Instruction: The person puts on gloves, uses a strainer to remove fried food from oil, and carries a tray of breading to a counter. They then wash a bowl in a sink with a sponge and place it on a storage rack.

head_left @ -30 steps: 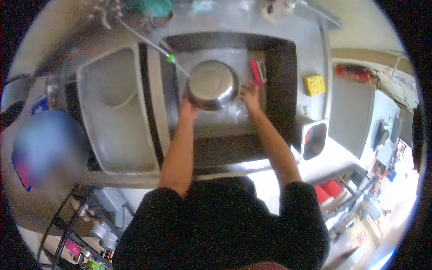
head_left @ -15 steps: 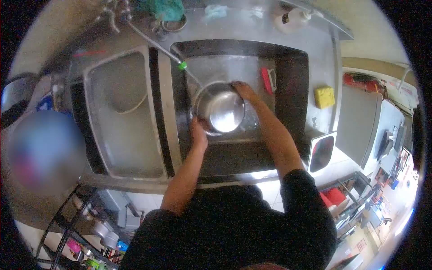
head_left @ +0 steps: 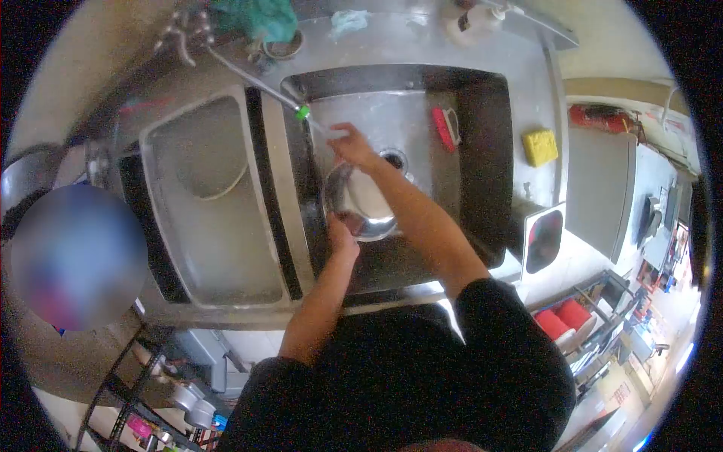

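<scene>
A shiny round steel bowl (head_left: 366, 197) is in the right-hand sink basin (head_left: 486, 181), low and toward its left side. My left hand (head_left: 344, 232) grips the bowl's near left rim, with the fingers partly hidden. Above the bowl's far side, my right hand (head_left: 351, 143) has its fingers apart in the water stream. That water comes from the green-tipped end of a long faucet (head_left: 303, 111). My right forearm crosses over part of the bowl.
A pink-red scrub brush (head_left: 446, 128) lies in the basin's right part, near the drain (head_left: 392, 160). A yellow sponge (head_left: 540, 148) and a white bottle (head_left: 476, 24) stand on the counter. The left basin (head_left: 199, 218) holds cloudy water. A green cloth (head_left: 263, 19) lies behind.
My right hand has left the bowl's right rim and moved left into the water stream. The bowl has shifted slightly toward me, and the drain now shows.
</scene>
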A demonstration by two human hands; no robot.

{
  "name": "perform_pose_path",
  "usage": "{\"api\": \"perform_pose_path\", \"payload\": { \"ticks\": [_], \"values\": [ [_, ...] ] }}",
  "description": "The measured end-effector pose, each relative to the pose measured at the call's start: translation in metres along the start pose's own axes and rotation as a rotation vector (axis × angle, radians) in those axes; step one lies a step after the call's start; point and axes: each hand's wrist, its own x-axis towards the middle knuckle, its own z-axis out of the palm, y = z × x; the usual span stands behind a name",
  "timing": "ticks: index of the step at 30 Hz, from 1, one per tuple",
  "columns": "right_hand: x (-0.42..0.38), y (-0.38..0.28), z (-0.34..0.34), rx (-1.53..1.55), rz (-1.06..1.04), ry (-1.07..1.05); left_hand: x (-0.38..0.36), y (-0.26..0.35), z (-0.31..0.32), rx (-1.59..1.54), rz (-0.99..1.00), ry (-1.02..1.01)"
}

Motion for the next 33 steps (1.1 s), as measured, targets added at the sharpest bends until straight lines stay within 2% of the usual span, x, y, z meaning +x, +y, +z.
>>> {"api": "perform_pose_path", "payload": {
  "ticks": [1, 2, 3, 5, 6, 8, 9, 10, 12, 13, 14, 16, 17, 18, 19, 20, 21, 22, 24, 25, 26, 27, 28, 30, 32, 33],
  "values": [
    [-0.001, 0.023, -0.020, 0.117, -0.199, -0.030, 0.009, 0.005, -0.001, -0.035, -0.034, -0.100],
    [0.001, 0.051, -0.041, -0.135, -0.301, 0.132, 0.014, 0.008, -0.002, -0.066, -0.071, -0.194],
    [0.003, 0.068, -0.063, -0.388, -0.403, 0.294, 0.022, 0.010, 0.001, 0.014, -0.054, -0.102],
    [-0.023, 0.074, -0.109, -0.851, 0.036, 0.190, 0.010, 0.021, 0.022, -0.070, -0.045, -0.038],
    [-0.031, 0.074, -0.113, -0.850, 0.041, 0.192, 0.009, 0.020, 0.027, -0.143, -0.041, 0.026],
    [-0.039, 0.074, -0.121, -0.261, 0.333, 0.130, 0.015, 0.017, 0.037, -0.214, -0.069, -0.047],
    [-0.039, 0.057, -0.110, -0.349, 0.341, 0.241, 0.019, 0.016, 0.037, -0.288, -0.092, -0.113],
    [-0.026, 0.061, -0.110, -0.337, 0.336, 0.241, 0.014, 0.018, 0.042, -0.278, -0.083, -0.114],
    [0.001, 0.068, -0.107, -0.469, 0.210, 0.408, 0.001, 0.018, 0.045, -0.317, -0.218, -0.278],
    [-0.003, 0.053, -0.099, -0.454, 0.216, 0.405, 0.013, 0.018, 0.041, -0.154, -0.313, 0.020],
    [-0.009, 0.012, -0.087, -0.530, 0.185, 0.461, 0.018, 0.024, 0.042, -0.152, -0.302, 0.027],
    [-0.024, -0.039, -0.074, -0.603, 0.147, 0.503, 0.020, 0.045, 0.048, -0.151, -0.405, 0.032],
    [-0.037, -0.050, -0.075, -0.640, 0.086, 0.463, 0.016, 0.058, 0.049, -0.269, -0.400, -0.066],
    [-0.051, -0.056, -0.077, -0.682, 0.021, 0.424, 0.010, 0.076, 0.057, -0.283, -0.397, -0.067],
    [-0.069, -0.055, -0.078, -0.668, -0.086, 0.394, 0.002, 0.094, 0.068, -0.234, -0.451, -0.236],
    [-0.089, -0.050, -0.082, -0.678, -0.082, 0.386, 0.000, 0.105, 0.070, -0.182, -0.508, -0.399],
    [-0.106, -0.047, -0.088, -0.758, -0.295, 0.230, 0.013, 0.105, 0.066, -0.221, -0.576, -0.510],
    [-0.119, -0.044, -0.095, -0.829, -0.511, 0.069, 0.011, 0.109, 0.068, -0.229, -0.578, -0.517],
    [-0.137, -0.032, -0.107, -0.950, -0.504, 0.011, 0.006, 0.111, 0.073, 0.160, -0.372, -0.320],
    [-0.144, -0.023, -0.109, -1.053, -0.487, -0.043, 0.004, 0.102, 0.070, 0.155, -0.381, -0.321],
    [-0.145, -0.014, -0.108, -1.057, -0.483, -0.040, 0.002, 0.094, 0.069, 0.148, -0.255, -0.297],
    [-0.140, -0.008, -0.102, -1.084, -0.449, 0.061, 0.002, 0.087, 0.070, 0.139, -0.124, -0.275],
    [-0.131, -0.001, -0.095, -1.108, -0.418, 0.161, 0.000, 0.080, 0.071, 0.138, -0.118, -0.279],
    [-0.094, 0.018, -0.068, -0.523, -0.353, 0.182, -0.003, 0.059, 0.063, 0.295, 0.518, -0.240],
    [-0.047, 0.021, -0.026, 0.411, -0.006, 0.189, 0.006, 0.051, 0.053, 0.235, 0.515, -0.273],
    [-0.030, 0.013, -0.007, 0.654, 0.112, 0.126, 0.004, 0.050, 0.049, 0.242, 0.440, -0.203]
  ]
}}
